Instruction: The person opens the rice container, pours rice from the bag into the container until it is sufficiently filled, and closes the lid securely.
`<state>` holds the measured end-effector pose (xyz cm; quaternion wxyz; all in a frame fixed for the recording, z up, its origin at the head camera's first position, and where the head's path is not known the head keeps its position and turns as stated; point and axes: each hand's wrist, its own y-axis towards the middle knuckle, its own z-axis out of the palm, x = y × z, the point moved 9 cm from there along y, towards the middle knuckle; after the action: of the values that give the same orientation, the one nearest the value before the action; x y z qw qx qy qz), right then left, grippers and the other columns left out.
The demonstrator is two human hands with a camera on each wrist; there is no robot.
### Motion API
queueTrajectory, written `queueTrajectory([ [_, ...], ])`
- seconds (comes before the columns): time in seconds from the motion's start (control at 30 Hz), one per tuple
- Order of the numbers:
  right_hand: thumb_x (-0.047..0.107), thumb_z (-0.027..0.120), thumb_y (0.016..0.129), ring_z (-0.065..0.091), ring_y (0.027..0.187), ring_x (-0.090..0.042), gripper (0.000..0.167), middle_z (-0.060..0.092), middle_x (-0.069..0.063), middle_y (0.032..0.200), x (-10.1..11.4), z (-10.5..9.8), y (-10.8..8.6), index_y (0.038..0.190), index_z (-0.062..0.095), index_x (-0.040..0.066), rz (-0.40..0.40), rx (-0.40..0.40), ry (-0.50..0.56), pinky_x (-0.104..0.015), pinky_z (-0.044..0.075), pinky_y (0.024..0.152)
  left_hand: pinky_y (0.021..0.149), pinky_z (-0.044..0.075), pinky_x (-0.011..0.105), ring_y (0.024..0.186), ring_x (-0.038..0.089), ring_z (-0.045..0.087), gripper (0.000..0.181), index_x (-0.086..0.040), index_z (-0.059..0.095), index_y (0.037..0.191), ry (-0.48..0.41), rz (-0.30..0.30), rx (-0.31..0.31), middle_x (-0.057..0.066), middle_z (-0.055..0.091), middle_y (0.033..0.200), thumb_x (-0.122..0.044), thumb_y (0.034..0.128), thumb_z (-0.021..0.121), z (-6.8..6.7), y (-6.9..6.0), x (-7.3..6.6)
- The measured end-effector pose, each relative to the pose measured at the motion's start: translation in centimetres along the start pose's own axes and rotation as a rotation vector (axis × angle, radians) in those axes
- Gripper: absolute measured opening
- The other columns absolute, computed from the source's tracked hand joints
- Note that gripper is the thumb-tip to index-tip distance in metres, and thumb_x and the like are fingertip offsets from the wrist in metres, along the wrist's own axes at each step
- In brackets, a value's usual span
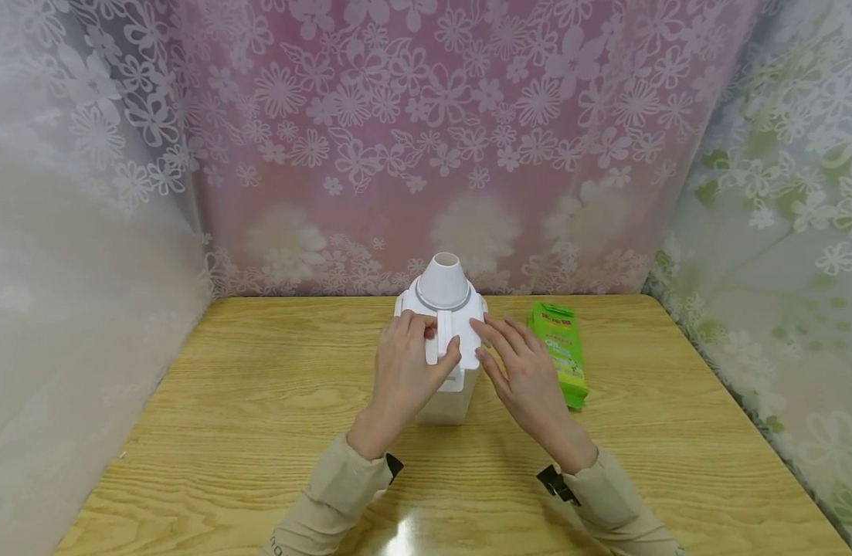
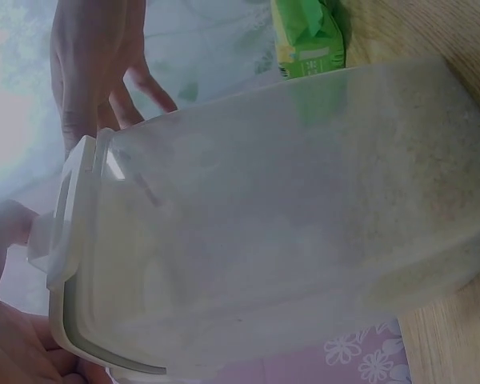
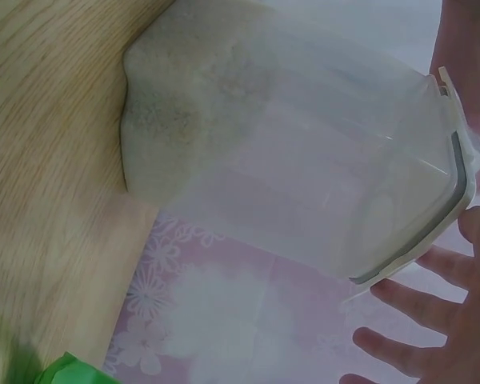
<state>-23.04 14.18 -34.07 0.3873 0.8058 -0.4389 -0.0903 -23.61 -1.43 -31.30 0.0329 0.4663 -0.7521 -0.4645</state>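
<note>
A tall translucent storage container [image 2: 248, 208] stands on the table, pale grains showing in its lower part. Its white lid [image 1: 460, 332] has a raised ridge along the middle, and a white cone-shaped cup [image 1: 444, 284] sits on the far end. My left hand [image 1: 406, 367] is over the lid, fingers bent and thumb on opposite sides of the ridge; in the left wrist view the thumb meets a white tab [image 2: 44, 240]. My right hand [image 1: 526, 378] has its fingers spread and lightly bent beside the lid's right edge, fingertips touching or very near it.
A green and yellow packet [image 1: 559, 351] lies on the wooden table [image 1: 280, 401], right of the container. Flowered curtains [image 1: 426, 154] enclose the table at the back and both sides.
</note>
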Motion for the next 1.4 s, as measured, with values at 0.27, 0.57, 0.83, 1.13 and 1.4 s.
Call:
queueTrajectory([
  [0.27,0.043,0.043,0.108,0.054,0.127,-0.042,0.045,0.063,-0.014,0.138,-0.1,-0.2,0.0,0.137,0.064,0.015,0.002,-0.019,-0.006,-0.064,0.045,0.099,0.071,0.048,0.039,0.074,0.022,0.055,0.028,-0.003,0.065,0.092,-0.027,0.019,-0.012,0.006,0.059,0.083,-0.027,0.0851,0.075,0.0,-0.1,-0.2],
  [0.57,0.034,0.055,0.105,0.054,0.127,-0.042,0.036,0.065,-0.015,0.131,-0.1,-0.2,-0.1,0.133,0.067,0.015,-0.004,-0.012,-0.015,-0.064,0.045,0.099,0.072,0.048,0.039,0.074,0.022,0.056,0.029,-0.002,0.066,0.092,-0.036,-0.009,0.028,0.006,0.059,0.083,-0.029,0.087,0.074,0.6,-0.4,0.2],
  [0.83,0.034,0.054,0.105,0.053,0.128,-0.042,0.036,0.065,-0.015,0.133,-0.1,-0.1,-0.1,0.133,0.066,0.014,-0.001,0.002,-0.023,-0.064,0.044,0.101,0.075,0.049,0.04,0.076,0.022,0.055,0.031,-0.003,0.065,0.093,-0.037,-0.035,0.095,0.006,0.059,0.085,-0.034,0.0909,0.073,0.9,-0.3,0.6],
  [1.13,0.03,0.059,0.103,0.055,0.124,-0.043,0.037,0.06,-0.017,0.139,-0.3,-0.1,0.0,0.136,0.064,0.015,0.008,0.006,-0.009,-0.064,0.045,0.099,0.071,0.051,0.039,0.085,0.023,0.056,0.031,-0.003,0.068,0.101,-0.086,-0.107,0.154,0.006,0.06,0.091,-0.034,0.1002,0.063,0.7,0.2,1.8],
  [1.4,0.047,0.038,0.108,0.053,0.128,-0.045,0.054,0.06,-0.017,0.141,-0.3,0.1,0.1,0.141,0.06,0.01,-0.013,-0.003,-0.003,-0.06,0.042,0.106,0.105,0.044,0.054,0.125,0.041,0.053,0.044,0.002,0.057,0.139,-0.043,-0.177,0.195,0.022,0.059,0.135,-0.026,0.1051,0.053,-0.1,-0.2,4.9],
])
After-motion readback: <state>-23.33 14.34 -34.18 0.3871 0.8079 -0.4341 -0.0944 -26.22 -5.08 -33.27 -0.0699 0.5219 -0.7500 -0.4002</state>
